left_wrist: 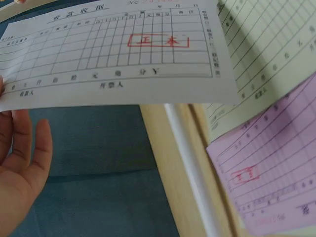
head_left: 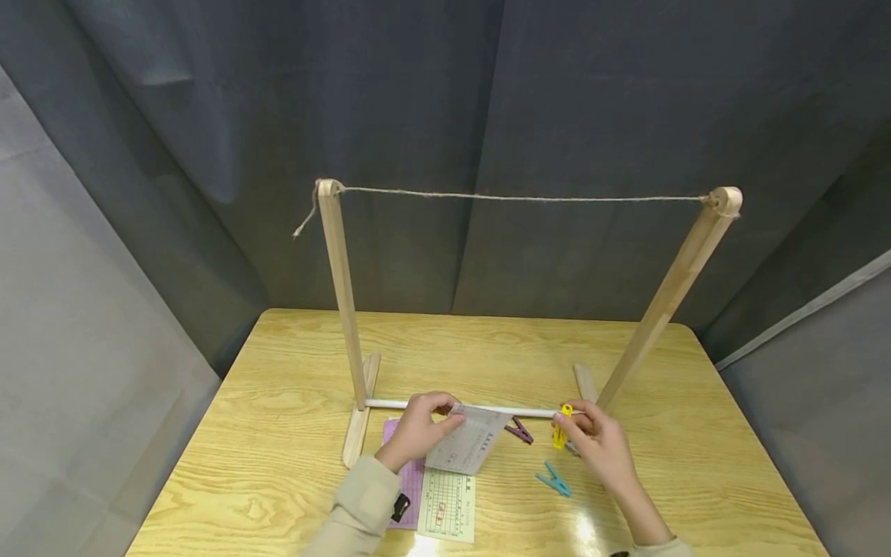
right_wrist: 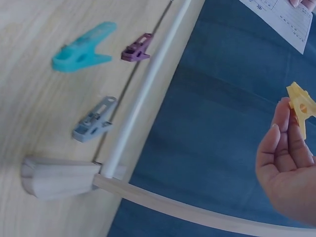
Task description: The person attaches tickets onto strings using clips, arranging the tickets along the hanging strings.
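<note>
My left hand (head_left: 420,427) pinches a white printed form (head_left: 471,439) by its upper edge and holds it above the table. In the left wrist view the white form (left_wrist: 113,59) shows a grid and a red stamp. My right hand (head_left: 600,445) holds a yellow clothespin (head_left: 562,427) between thumb and fingers, near the foot of the right post. The right wrist view shows the yellow clothespin (right_wrist: 302,106) at the fingertips. Below the left hand lie a purple form (head_left: 411,495) and a pale green form (head_left: 447,507) on the table.
A wooden frame has a left post (head_left: 341,286), a right post (head_left: 668,298), a string (head_left: 522,198) across the top and a white rod (head_left: 397,404) low down. A blue clothespin (head_left: 554,481), a purple one (head_left: 519,431) and a grey one (right_wrist: 95,118) lie on the table.
</note>
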Available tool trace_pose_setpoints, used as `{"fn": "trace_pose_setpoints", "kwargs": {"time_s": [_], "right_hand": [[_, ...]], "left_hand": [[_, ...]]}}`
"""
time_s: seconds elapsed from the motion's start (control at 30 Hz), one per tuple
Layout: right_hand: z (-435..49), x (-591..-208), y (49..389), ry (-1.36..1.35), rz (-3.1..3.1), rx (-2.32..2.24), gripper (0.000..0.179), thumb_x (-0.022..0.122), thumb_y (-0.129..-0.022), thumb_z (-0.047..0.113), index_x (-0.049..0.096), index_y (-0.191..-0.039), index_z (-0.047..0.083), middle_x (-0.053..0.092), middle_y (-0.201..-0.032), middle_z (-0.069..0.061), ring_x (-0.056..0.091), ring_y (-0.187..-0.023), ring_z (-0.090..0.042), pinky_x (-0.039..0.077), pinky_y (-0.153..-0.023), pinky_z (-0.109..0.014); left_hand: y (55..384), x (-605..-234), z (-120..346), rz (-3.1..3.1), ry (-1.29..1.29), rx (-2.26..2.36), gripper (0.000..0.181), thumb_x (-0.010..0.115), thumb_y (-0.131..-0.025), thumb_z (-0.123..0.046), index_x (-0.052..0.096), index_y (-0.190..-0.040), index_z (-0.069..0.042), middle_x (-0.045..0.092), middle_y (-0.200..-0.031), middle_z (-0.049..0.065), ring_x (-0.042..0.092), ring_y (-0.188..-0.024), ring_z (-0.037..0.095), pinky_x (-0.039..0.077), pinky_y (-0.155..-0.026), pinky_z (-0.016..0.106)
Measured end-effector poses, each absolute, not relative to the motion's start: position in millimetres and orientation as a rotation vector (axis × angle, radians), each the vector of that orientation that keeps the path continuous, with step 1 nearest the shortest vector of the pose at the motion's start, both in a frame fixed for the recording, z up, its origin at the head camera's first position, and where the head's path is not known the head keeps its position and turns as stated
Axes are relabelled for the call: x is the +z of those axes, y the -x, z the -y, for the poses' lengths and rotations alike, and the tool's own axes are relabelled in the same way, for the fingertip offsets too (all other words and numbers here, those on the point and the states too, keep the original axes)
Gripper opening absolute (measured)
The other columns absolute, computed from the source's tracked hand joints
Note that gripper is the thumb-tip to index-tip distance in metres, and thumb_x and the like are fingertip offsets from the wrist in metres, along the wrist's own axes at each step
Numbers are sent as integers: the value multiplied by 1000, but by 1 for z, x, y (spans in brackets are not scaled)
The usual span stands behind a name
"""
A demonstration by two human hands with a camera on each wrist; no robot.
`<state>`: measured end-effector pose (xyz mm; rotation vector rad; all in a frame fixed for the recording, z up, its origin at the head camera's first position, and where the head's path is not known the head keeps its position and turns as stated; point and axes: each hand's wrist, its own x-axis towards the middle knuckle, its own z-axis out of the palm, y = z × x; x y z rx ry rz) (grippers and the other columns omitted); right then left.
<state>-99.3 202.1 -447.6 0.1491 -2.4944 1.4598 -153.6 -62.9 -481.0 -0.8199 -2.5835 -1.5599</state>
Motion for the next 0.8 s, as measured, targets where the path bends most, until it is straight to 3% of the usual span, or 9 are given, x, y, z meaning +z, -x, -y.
{"fn": "trace_pose_setpoints", "kwargs": {"time_s": [0.17,0.33,0.57,0.8], "right_hand": [[-207,-455,106,-203,2540,1360,23,66,-83,9,60,-102,-2,67,-72,0,57,-67,-4,48,-61,-23],[-209,-453,109,-260,2513,1386,22,66,-83,11,59,-101,0,67,-74,1,58,-69,-6,49,-62,-23],[-208,-438,112,-379,2431,1440,20,64,-82,0,58,-101,-1,68,-80,-8,60,-68,-12,49,-60,-22],[-205,-424,117,-475,2403,1357,21,63,-81,-6,59,-101,-1,68,-83,-11,59,-69,-8,48,-61,-20]], "left_hand": [[153,-473,68,2535,827,-1555,4,66,-82,-8,67,-86,-6,66,-82,-1,59,-77,9,49,-76,29],[154,-465,71,2473,837,-1576,5,66,-81,-4,66,-85,-3,66,-80,4,60,-74,13,51,-73,32],[154,-451,76,2444,818,-1587,4,66,-83,-7,66,-86,-5,66,-81,0,60,-75,10,50,-71,31],[154,-439,81,2409,767,-1608,4,65,-83,-5,67,-86,-4,66,-82,2,59,-77,14,50,-72,34]]}}
